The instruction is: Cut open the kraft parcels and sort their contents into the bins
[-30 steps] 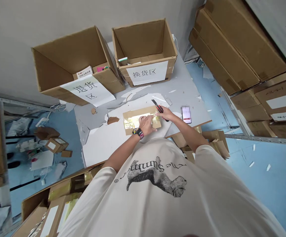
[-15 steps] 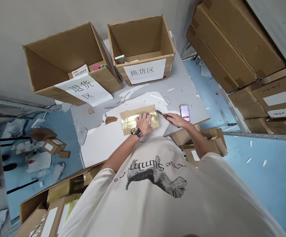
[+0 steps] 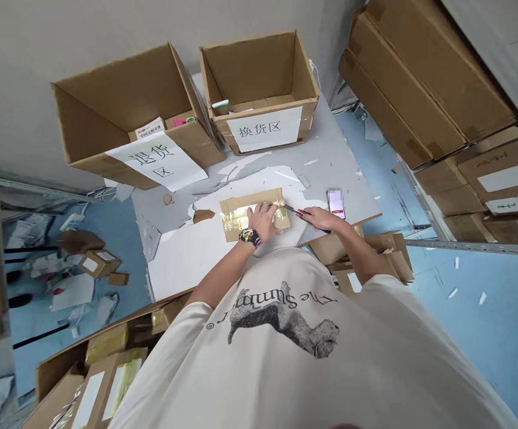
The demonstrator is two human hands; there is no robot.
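Note:
A flat cardboard package with shiny tape and a pale label lies on the white-topped table. My left hand, a watch on its wrist, presses down on the package with bent fingers and holds it; the hand hides part of the label. In my right hand is a utility knife, fingers wrapped round its handle. The blade points left and lies at the package's right end; whether it touches the tape I cannot tell.
Two open cardboard boxes with paper signs, a left box and a right box, stand at the back. A phone lies right of the knife. Torn scraps litter the table. Stacked cartons fill the right side.
The view has shifted slightly. The knife's tip stays by the package's right end, and its handle sits a little lower. My left hand keeps its place on the package.

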